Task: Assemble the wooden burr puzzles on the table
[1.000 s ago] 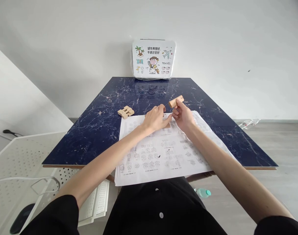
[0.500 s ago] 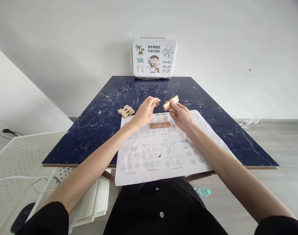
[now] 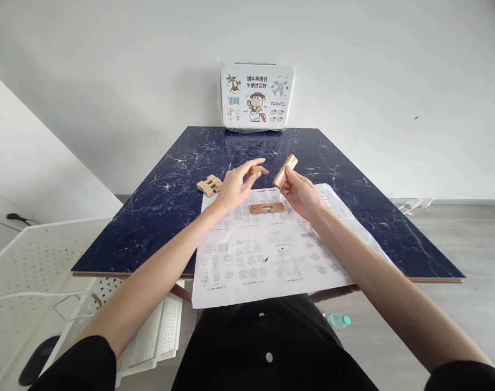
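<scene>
- Left hand (image 3: pixel 236 185): thumb and fingers curved, narrow gap, closed around a small tan wooden piece (image 3: pixel 256 170). Most of it hidden by the fingers, full shape can't be told.
- Right hand (image 3: pixel 301 194): thumb and fingers pinched on a long light-wood block (image 3: pixel 285 171) with a dark mark near its far end. Block tilted, far end leaning right, clear of the fingertips; near end pokes out left of the thumb.
- The two held pieces are apart, gap between the left fingertips and the block.
- Flat brown wooden bar with a cut-out slot (image 3: pixel 255 209): lying between the hands, on the near side of both sets of fingers, untouched.
- It sits on a white printed paper sheet (image 3: pixel 247 282), which runs from under the fingers toward the body.
- Cluster of pale wooden blocks (image 3: pixel 209 185): left of the left fingers, by the sheet's corner, on the dark blue marbled table (image 3: pixel 162 212).
- White case with cartoon prints (image 3: pixel 239 119): well beyond both hands' fingertips, against the wall.
</scene>
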`<state>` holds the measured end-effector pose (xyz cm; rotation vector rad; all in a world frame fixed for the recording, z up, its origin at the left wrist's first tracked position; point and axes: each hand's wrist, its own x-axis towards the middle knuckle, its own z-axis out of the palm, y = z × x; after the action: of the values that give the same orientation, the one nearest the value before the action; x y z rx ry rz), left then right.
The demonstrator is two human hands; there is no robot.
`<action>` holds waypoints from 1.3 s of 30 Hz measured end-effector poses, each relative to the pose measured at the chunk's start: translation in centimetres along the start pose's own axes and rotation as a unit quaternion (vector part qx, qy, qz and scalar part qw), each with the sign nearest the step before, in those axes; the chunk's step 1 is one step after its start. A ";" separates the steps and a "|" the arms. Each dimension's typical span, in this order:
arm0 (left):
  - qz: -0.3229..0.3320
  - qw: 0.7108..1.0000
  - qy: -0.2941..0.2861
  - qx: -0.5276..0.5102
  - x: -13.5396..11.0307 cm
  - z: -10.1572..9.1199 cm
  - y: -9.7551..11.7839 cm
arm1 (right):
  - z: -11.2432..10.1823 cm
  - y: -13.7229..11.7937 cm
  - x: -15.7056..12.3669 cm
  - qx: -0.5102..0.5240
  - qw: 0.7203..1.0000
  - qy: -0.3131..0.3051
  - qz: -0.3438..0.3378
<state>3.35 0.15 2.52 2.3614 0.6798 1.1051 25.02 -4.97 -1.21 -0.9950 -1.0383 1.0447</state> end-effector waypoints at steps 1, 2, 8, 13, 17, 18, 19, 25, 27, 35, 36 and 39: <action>-0.004 1.000 -0.002 -0.008 0.0 0.0 0.0 | 0.1 0.0 0.0 0.002 1.000 0.000 0.003; -0.006 1.000 -0.006 -0.018 0.0 0.0 0.0 | 0.1 0.0 -0.1 0.007 1.000 0.000 0.005; -0.015 0.998 -0.024 -0.058 -0.2 0.3 0.1 | 0.2 -0.3 -0.3 0.050 0.998 -0.023 0.025; -0.012 0.999 -0.016 -0.034 -0.2 0.2 0.1 | 0.5 -0.7 -0.5 0.042 0.997 -0.029 0.055; -0.010 0.999 -0.006 -0.032 -0.1 0.2 -0.2 | 0.9 -1.0 -0.7 0.091 0.994 -0.045 0.043; -0.009 0.999 -0.002 -0.042 -0.1 0.2 -0.2 | 0.9 -1.0 -0.7 0.096 0.993 -0.049 0.044; -0.008 0.998 0.000 -0.054 0.0 0.3 -0.3 | 1.0 -1.1 -0.8 0.095 0.993 -0.052 0.046; -0.015 0.992 0.006 -0.122 0.2 0.2 -0.5 | 0.9 -1.0 -0.8 0.094 0.993 -0.051 0.054; -0.021 0.992 0.005 -0.126 0.2 0.2 -0.4 | 0.9 -1.0 -0.7 0.098 0.992 -0.053 0.052; -0.027 0.992 0.007 -0.120 0.1 0.2 -0.3 | 1.3 -1.3 -0.7 0.112 0.992 -0.026 0.058; -0.027 0.992 0.006 -0.126 0.1 0.2 -0.4 | 1.3 -1.3 -0.7 0.117 0.991 -0.025 0.058; -0.023 0.989 0.007 -0.144 0.1 0.4 -0.6 | 1.3 -1.4 -0.8 0.119 0.991 -0.033 0.051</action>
<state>3.58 0.58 2.02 2.0846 0.5369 1.1185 23.93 -5.85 0.27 -0.8303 -0.8992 1.2610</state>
